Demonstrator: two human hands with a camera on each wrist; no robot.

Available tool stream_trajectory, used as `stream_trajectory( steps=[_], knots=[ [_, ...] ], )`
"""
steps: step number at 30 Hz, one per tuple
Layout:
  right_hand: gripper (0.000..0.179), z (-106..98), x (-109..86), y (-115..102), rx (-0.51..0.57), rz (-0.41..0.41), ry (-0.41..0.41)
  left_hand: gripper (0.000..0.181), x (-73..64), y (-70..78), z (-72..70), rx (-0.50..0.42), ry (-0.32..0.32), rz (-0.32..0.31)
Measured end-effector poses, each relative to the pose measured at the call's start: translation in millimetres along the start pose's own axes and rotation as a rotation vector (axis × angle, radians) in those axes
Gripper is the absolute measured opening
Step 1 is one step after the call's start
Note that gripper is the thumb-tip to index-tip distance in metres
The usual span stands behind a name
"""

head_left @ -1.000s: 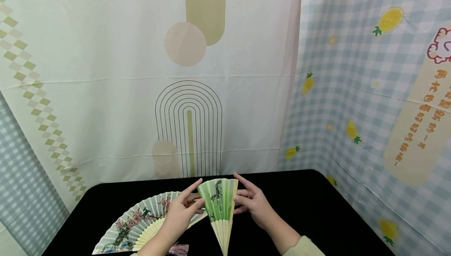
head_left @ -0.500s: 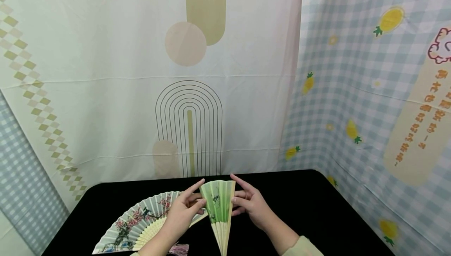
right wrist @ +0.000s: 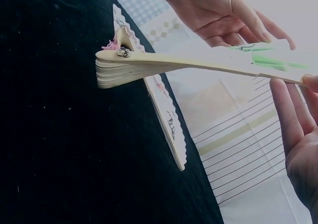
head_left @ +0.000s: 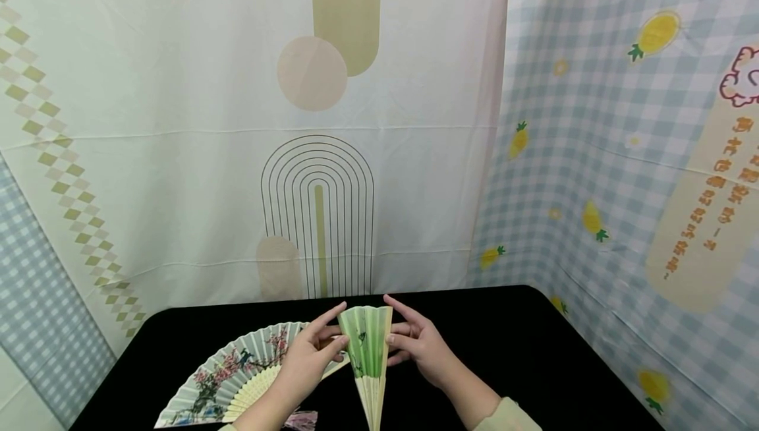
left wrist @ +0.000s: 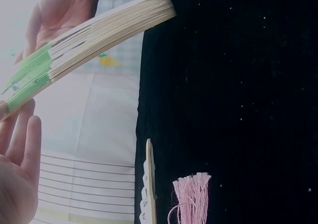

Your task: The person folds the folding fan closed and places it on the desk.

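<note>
A green folding fan [head_left: 364, 342], partly spread with its pale ribs pointing down, is held up between both hands in the head view. My left hand [head_left: 312, 354] pinches its left edge between thumb and fingers. On the opposite edge, my right hand [head_left: 420, 342] grips the outer rib, its index finger stretched along the top. The left wrist view shows the stacked ribs [left wrist: 114, 28] from the side, close together near the pivot. A metal rivet [right wrist: 123, 52] shows at the fan's narrow end in the right wrist view.
A white folding fan [head_left: 228, 372] with pink blossoms lies spread on the black tabletop [head_left: 504, 352], partly behind the left forearm. Its pink tassel [left wrist: 193, 196] lies beside it. Printed curtains [head_left: 415, 207] hang behind the table and along its right side.
The green fan has narrowed, its right edge moving left as my right hand comes closer to the left one. The white fan has stayed in place.
</note>
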State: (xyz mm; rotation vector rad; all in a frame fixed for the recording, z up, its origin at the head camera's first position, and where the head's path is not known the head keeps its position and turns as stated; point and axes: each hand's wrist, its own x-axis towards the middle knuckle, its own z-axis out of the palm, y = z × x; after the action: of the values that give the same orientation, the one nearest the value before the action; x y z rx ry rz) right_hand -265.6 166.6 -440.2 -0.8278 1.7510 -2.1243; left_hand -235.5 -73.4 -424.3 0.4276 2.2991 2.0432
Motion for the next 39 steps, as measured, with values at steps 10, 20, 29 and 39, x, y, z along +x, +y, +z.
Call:
stream_trajectory(
  steps=[10,20,29,39],
  knots=[
    [0.068,4,1.4,0,-0.005,-0.018,-0.022,0.055,-9.2,22.2,3.4,-0.003,-0.021,0.010],
    [0.068,5,1.4,2,0.007,0.008,-0.027,0.054,-8.8,20.1,5.4,0.026,-0.027,0.021],
    [0.068,8,1.4,2,-0.002,-0.012,-0.040,0.053,-10.6,23.4,6.5,0.035,-0.027,0.023],
    [0.067,10,0.3,2,0.001,-0.041,-0.047,0.051,-11.6,26.1,7.6,0.038,-0.031,0.041]
  ],
)
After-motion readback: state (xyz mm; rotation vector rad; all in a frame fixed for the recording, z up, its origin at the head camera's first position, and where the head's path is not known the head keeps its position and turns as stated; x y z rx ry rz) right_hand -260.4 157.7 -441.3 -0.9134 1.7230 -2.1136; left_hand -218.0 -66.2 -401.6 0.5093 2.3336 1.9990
